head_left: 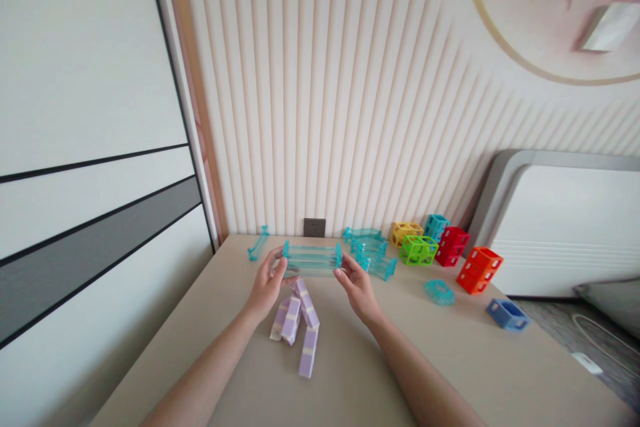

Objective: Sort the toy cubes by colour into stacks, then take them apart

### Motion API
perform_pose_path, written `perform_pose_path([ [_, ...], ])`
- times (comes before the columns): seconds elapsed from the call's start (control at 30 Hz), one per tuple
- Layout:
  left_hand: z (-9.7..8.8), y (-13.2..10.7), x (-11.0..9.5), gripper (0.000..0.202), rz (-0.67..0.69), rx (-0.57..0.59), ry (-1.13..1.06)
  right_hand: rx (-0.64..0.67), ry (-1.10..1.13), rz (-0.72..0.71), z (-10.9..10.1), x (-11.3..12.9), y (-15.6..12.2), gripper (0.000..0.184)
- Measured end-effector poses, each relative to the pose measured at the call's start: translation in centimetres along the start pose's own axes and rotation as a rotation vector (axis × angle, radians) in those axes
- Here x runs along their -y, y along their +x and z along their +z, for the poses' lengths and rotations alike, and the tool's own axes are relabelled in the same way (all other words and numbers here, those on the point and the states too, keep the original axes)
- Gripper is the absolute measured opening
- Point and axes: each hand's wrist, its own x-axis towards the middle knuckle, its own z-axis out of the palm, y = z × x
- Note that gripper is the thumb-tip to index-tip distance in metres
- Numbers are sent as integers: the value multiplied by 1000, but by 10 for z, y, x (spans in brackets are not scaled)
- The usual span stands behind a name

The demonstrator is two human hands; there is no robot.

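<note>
Both my hands hold a clear teal track piece (311, 258) level above the beige table (450, 360). My left hand (267, 283) grips its left end with fingers wrapped round it. My right hand (356, 285) pinches its right end. Just below and between my hands lie several pale purple block pieces (299, 320), some leaning on each other, one flat toward me.
More teal track pieces (373, 255) are stacked right of my hands, and one (257, 243) lies at the back left. Yellow (406, 233), green (419, 249), teal (437, 225), red (453, 245), orange (479, 269) and blue (507, 314) frame cubes and a teal disc (439, 291) sit at the right. A wall socket (315, 227) is behind.
</note>
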Motion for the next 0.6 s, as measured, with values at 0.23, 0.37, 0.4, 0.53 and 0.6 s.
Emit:
perform_pose_path([
  [0.23,0,1,-2,48,-30,41,18,-5,-55,10,-5,-3,1,56],
  [0.37,0,1,-2,49,-13,43,29,-29,-83,6,-7,-7,2,57],
  [0.4,0,1,-2,49,-9,43,38,-45,-94,10,-8,-8,2,57],
  [0.53,2,0,-5,50,19,53,104,-67,-133,19,-13,-6,1,56],
  [0.6,5,-2,-9,51,33,64,150,-51,-154,16,-20,0,-1,54],
])
